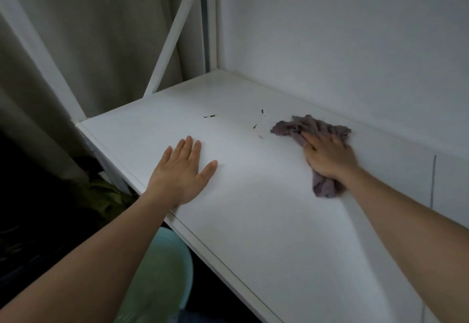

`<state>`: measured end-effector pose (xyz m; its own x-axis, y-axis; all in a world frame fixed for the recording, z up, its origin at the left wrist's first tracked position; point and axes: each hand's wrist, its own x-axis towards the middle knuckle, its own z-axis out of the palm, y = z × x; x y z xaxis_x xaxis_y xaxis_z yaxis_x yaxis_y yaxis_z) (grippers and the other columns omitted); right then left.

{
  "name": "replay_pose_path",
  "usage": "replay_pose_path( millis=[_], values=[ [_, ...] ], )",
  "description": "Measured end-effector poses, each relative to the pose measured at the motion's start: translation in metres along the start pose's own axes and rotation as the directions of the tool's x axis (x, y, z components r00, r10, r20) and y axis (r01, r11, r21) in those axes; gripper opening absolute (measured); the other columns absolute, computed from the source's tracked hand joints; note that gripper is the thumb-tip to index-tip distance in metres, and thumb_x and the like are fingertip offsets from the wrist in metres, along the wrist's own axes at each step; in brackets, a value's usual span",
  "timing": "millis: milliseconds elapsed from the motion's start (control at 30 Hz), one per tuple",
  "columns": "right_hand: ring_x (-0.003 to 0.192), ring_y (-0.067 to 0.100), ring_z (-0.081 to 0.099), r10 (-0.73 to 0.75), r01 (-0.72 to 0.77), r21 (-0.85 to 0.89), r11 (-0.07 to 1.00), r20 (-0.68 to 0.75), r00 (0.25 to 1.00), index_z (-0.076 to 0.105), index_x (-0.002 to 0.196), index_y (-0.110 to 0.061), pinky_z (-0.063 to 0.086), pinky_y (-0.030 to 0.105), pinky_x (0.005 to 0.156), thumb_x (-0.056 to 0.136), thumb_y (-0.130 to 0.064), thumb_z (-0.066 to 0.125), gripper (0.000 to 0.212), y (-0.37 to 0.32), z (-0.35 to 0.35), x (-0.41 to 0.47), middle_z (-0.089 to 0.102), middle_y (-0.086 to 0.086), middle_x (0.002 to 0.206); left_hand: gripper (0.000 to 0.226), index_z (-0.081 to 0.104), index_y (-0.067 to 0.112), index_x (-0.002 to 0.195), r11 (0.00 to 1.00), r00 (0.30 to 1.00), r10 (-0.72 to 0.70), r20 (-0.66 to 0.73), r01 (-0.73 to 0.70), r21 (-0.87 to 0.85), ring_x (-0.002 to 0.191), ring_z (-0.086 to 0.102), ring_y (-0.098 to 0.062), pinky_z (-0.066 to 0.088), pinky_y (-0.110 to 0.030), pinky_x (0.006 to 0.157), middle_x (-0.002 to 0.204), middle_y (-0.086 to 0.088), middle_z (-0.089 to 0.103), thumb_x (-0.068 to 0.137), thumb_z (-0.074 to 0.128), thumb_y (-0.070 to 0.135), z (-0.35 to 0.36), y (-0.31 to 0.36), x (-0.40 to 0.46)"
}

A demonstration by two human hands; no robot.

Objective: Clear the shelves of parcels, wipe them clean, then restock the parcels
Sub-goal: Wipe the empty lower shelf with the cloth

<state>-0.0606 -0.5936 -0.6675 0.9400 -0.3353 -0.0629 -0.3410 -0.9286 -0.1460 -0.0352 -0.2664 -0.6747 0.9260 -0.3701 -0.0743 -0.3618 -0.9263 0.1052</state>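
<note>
A white shelf board (253, 196) fills the middle of the head view, with no parcels on it. My right hand (327, 156) presses flat on a crumpled purple-grey cloth (312, 126) near the back wall, fingers stretched out over it. My left hand (181, 170) rests flat on the bare shelf near its front edge, fingers straight. A few dark specks of dirt (256, 126) lie on the board just left of the cloth.
A white wall (342, 31) closes the back of the shelf. White frame posts and a diagonal brace (175, 31) stand at the left end, with a pale curtain (88, 31) behind. Below the front edge is a light green rounded object (162, 272).
</note>
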Motion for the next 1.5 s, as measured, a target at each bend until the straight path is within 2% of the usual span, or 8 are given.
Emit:
replay_pose_path(
  millis=[133, 467, 700, 967, 1100, 1233, 1367, 1500],
  values=[
    [0.151, 0.028, -0.001, 0.115, -0.117, 0.049, 0.992, 0.052, 0.992, 0.005, 0.156, -0.042, 0.001, 0.056, 0.120, 0.102, -0.043, 0.014, 0.054, -0.026, -0.008, 0.012, -0.004, -0.008, 0.165, 0.079, -0.010, 0.018, 0.154, 1.000, 1.000, 0.002, -0.002, -0.002, 0.006, 0.148, -0.016, -0.013, -0.007, -0.036, 0.121, 0.162, -0.001, -0.016, 0.093, 0.002, 0.066, 0.001, -0.001, 0.000],
    [0.151, 0.022, 0.005, -0.211, 0.212, 0.059, 0.975, -0.025, 0.977, 0.016, 0.153, -0.046, 0.006, 0.050, 0.120, 0.102, -0.044, 0.019, 0.051, -0.081, 0.012, -0.033, 0.010, -0.010, 0.164, 0.081, -0.011, 0.017, 0.154, 1.000, 1.000, 0.009, 0.008, -0.009, 0.014, 0.148, -0.016, -0.014, -0.007, -0.036, 0.121, 0.161, -0.002, -0.016, 0.091, 0.001, 0.067, 0.001, -0.004, 0.001],
    [0.151, 0.028, 0.007, 0.195, -0.190, 0.098, 0.977, -0.036, 0.980, 0.017, 0.151, -0.049, 0.010, 0.057, 0.118, 0.099, -0.055, 0.017, 0.052, 0.025, -0.009, 0.022, 0.006, -0.010, 0.165, 0.080, -0.012, 0.019, 0.154, 1.000, 1.000, 0.014, 0.013, -0.014, 0.006, 0.148, -0.017, -0.013, -0.006, -0.036, 0.121, 0.161, -0.001, -0.018, 0.091, -0.001, 0.067, 0.002, -0.002, 0.002],
    [0.151, 0.032, -0.001, 0.577, -0.563, 0.166, 0.810, -0.045, 0.816, 0.009, 0.156, -0.038, 0.002, 0.058, 0.119, 0.101, -0.046, 0.018, 0.056, 0.090, -0.018, -0.036, 0.000, -0.003, 0.166, 0.081, -0.013, 0.018, 0.154, 1.000, 1.000, 0.018, 0.019, -0.018, 0.017, 0.148, -0.017, -0.015, -0.006, -0.037, 0.121, 0.161, -0.002, -0.018, 0.090, -0.003, 0.067, 0.001, -0.004, 0.002],
    [0.150, 0.032, 0.004, 0.481, -0.470, 0.150, 0.870, -0.049, 0.875, 0.016, 0.154, -0.039, 0.005, 0.057, 0.119, 0.101, -0.037, 0.021, 0.053, 0.033, -0.011, -0.070, 0.007, -0.006, 0.165, 0.081, -0.009, 0.015, 0.155, 1.000, 1.000, 0.014, 0.011, -0.014, 0.014, 0.149, -0.014, -0.017, -0.005, -0.038, 0.121, 0.162, -0.005, -0.014, 0.092, 0.000, 0.066, 0.001, -0.003, 0.003],
    [0.150, 0.025, 0.006, 0.188, -0.180, 0.102, 0.978, -0.076, 0.979, 0.017, 0.152, -0.045, 0.005, 0.054, 0.119, 0.102, -0.041, 0.020, 0.051, -0.052, 0.008, -0.107, 0.011, -0.010, 0.164, 0.079, -0.004, 0.013, 0.155, 1.000, 1.000, 0.015, -0.005, -0.015, -0.019, 0.149, -0.010, -0.019, -0.004, -0.039, 0.121, 0.162, -0.008, -0.009, 0.094, 0.003, 0.062, -0.001, -0.001, -0.001],
    [0.150, 0.022, 0.007, -0.024, 0.028, 0.079, 0.997, -0.044, 0.999, 0.021, 0.151, -0.046, 0.006, 0.051, 0.120, 0.103, -0.042, 0.021, 0.048, -0.074, 0.015, -0.143, 0.016, -0.009, 0.163, 0.078, -0.003, 0.011, 0.155, 1.000, 1.000, 0.020, 0.009, -0.019, -0.017, 0.150, -0.008, -0.021, -0.003, -0.040, 0.122, 0.162, -0.010, -0.008, 0.096, 0.003, 0.061, -0.003, -0.002, -0.002],
    [0.151, 0.022, 0.008, 0.141, -0.136, 0.100, 0.986, -0.050, 0.989, 0.021, 0.152, -0.046, 0.011, 0.052, 0.120, 0.103, -0.043, 0.023, 0.049, -0.006, 0.004, -0.165, 0.014, -0.009, 0.164, 0.078, 0.000, 0.010, 0.155, 0.999, 1.000, 0.031, 0.001, -0.031, -0.013, 0.150, -0.006, -0.022, -0.002, -0.040, 0.122, 0.162, -0.011, -0.006, 0.096, 0.003, 0.060, -0.003, -0.004, -0.003]
  ],
)
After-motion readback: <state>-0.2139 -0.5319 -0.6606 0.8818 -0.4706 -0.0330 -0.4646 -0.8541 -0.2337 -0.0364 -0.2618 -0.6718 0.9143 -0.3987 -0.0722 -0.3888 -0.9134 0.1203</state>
